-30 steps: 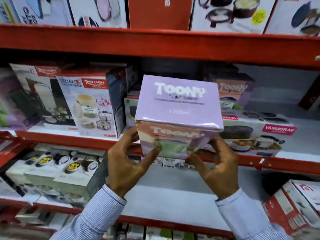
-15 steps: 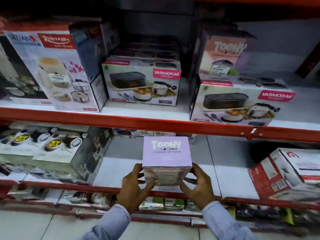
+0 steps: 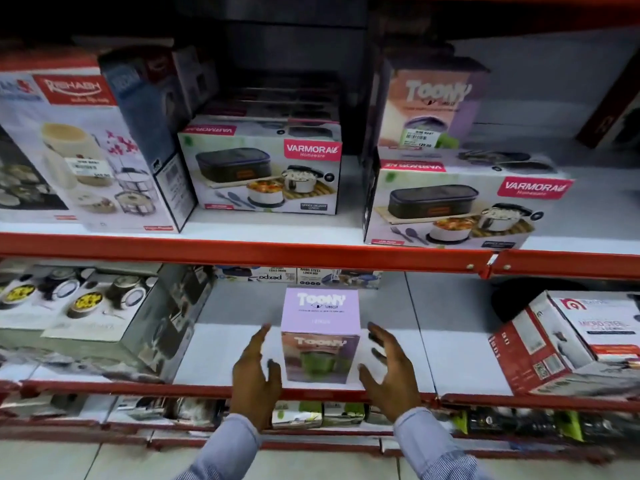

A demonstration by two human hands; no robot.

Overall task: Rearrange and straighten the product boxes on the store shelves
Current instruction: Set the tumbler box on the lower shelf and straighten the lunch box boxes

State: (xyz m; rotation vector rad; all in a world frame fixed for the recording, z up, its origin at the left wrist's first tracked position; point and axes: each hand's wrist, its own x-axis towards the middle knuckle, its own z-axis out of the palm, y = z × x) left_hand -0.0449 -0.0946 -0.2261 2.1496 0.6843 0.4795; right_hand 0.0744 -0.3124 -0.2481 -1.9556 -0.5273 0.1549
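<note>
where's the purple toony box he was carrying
In the head view the purple Toony box stands upright near the front edge of the lower shelf, centre frame, between the open left hand and right hand.

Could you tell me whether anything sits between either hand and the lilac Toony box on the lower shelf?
Nothing visible does. The lilac Toony box stands upright on the lower shelf, with the left hand and right hand open on either side of it. Only small bare gaps separate palms from box.
</note>
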